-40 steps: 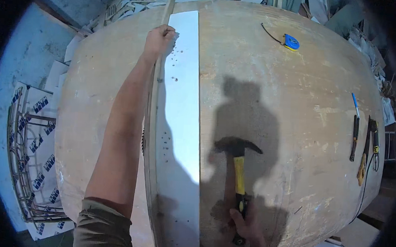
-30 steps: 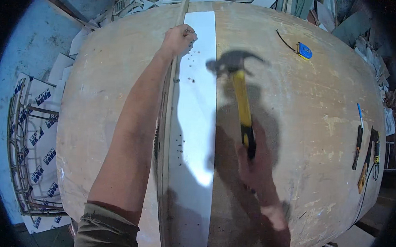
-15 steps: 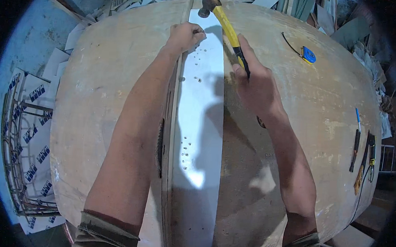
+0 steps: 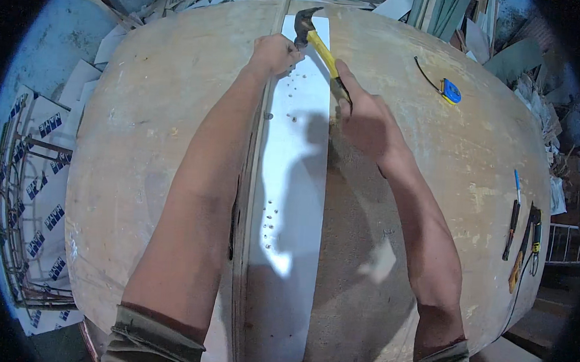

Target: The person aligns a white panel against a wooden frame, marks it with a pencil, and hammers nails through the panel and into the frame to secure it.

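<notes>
Gripping the hammer [image 4: 322, 51] at twelve o'clock, my right hand [image 4: 369, 122] wraps its handle; the head sits near my left hand [image 4: 275, 54], fingers curled closed above the white board [image 4: 291, 181], any pinched item indiscernible from here. Tape measure [image 4: 451, 91]: two o'clock.

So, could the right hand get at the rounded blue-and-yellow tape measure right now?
Probably yes: nothing visible blocks the way from the right hand to the tape measure, though the hand grips a yellow-and-black-handled claw hammer it would likely need to let go.
</notes>
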`<move>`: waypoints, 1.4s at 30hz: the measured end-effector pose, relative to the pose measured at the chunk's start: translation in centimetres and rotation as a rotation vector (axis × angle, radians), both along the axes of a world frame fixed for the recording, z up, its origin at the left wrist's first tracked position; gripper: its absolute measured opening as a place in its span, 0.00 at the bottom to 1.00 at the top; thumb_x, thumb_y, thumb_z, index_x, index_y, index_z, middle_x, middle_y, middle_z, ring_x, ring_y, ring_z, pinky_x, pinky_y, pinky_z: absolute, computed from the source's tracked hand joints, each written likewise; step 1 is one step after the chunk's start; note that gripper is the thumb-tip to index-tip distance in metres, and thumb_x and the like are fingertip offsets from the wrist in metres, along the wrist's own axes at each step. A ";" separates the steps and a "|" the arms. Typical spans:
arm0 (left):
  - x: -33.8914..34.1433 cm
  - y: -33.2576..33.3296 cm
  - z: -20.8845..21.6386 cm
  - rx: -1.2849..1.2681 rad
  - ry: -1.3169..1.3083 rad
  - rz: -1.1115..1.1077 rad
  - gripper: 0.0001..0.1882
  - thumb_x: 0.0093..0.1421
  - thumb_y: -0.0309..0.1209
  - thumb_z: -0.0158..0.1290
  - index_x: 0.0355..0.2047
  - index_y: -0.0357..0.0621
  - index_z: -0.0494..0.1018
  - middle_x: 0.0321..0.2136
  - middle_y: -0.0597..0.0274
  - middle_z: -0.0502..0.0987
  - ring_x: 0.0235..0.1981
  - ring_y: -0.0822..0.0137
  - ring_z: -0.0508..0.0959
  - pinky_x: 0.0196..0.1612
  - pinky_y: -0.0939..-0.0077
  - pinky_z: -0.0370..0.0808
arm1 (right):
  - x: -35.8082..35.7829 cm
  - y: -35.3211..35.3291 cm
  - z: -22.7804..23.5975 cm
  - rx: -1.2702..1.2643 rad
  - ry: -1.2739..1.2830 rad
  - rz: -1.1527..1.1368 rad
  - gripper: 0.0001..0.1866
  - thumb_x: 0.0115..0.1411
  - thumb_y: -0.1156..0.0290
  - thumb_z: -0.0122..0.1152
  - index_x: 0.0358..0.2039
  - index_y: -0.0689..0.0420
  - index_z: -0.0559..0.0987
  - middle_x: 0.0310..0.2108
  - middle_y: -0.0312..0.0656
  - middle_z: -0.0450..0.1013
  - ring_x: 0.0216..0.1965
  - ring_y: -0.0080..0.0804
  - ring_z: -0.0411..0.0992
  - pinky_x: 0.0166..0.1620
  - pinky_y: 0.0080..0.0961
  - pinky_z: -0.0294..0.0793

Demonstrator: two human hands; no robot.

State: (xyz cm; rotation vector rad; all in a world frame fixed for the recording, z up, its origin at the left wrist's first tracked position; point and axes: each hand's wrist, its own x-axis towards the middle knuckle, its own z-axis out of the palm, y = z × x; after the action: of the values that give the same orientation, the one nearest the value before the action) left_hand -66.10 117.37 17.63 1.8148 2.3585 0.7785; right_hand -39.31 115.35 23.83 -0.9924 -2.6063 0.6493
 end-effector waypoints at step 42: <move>-0.7 0.4 -1.2 0.325 -0.479 0.207 0.35 0.58 0.32 0.41 0.66 0.32 0.51 0.61 0.32 0.60 0.64 0.43 0.61 0.66 0.63 0.58 | -0.8 -0.4 -2.6 0.244 -0.007 -0.031 0.33 0.64 0.70 0.48 0.69 0.42 0.53 0.25 0.57 0.76 0.28 0.54 0.77 0.34 0.44 0.78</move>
State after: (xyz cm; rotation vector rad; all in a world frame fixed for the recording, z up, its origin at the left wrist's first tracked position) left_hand -66.77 117.77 16.48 1.2755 2.2048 1.5036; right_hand -40.15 114.99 21.21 -0.9562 -2.5918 0.3109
